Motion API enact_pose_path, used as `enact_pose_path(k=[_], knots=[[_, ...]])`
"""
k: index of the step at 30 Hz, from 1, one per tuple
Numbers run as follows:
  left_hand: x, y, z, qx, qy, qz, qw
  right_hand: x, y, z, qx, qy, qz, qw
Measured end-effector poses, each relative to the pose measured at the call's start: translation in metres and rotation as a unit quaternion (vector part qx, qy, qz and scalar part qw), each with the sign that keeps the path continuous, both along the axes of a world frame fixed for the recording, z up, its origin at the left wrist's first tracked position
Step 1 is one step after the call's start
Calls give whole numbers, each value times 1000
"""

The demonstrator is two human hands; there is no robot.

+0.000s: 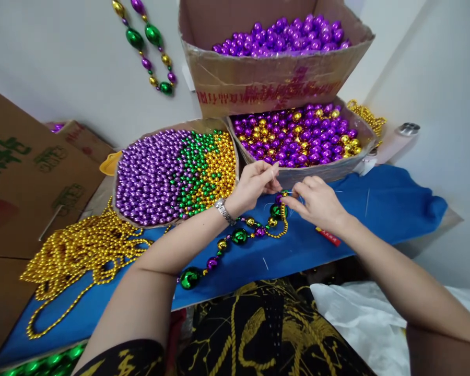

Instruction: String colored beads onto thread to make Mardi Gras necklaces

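Bead strand (239, 236) runs near left to far right across the blue cloth (395, 209), far end at the fingertips. Left hand (258, 181) and right hand (321, 202) appear pinched on fine thread (291, 191); firmness cannot be told. Risk: a slipped pinch could shed beads.

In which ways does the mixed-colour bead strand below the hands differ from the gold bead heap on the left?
The mixed strand shows green, purple and gold beads; the gold heap shows only gold. The mixed strand's beads vary clearly in size, while the gold heap's look uniformly small. Both lie at least partly on the blue cloth.
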State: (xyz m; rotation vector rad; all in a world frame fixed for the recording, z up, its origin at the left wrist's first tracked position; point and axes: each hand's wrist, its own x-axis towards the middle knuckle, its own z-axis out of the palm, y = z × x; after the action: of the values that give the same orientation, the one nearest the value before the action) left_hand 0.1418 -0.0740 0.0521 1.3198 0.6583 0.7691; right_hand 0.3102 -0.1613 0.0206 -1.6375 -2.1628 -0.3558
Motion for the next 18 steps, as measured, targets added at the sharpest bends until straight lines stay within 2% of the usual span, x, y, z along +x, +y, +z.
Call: enact_pose_path(k=[4, 8, 12, 18], knots=[[-5, -1, -4, -60, -8, 42, 997, -6, 4, -12, 17, 22, -28, 999], [-20, -2, -15, -35, -57, 77, 995, -6, 3, -19, 35, 19, -41, 998], [-32, -10, -25, 29, -86, 65, 994, -5, 3, -19, 45, 7, -55, 997], [-42, -41, -26, 210, -29, 16, 977, -13, 0, -18, 112, -116, -92, 983]])
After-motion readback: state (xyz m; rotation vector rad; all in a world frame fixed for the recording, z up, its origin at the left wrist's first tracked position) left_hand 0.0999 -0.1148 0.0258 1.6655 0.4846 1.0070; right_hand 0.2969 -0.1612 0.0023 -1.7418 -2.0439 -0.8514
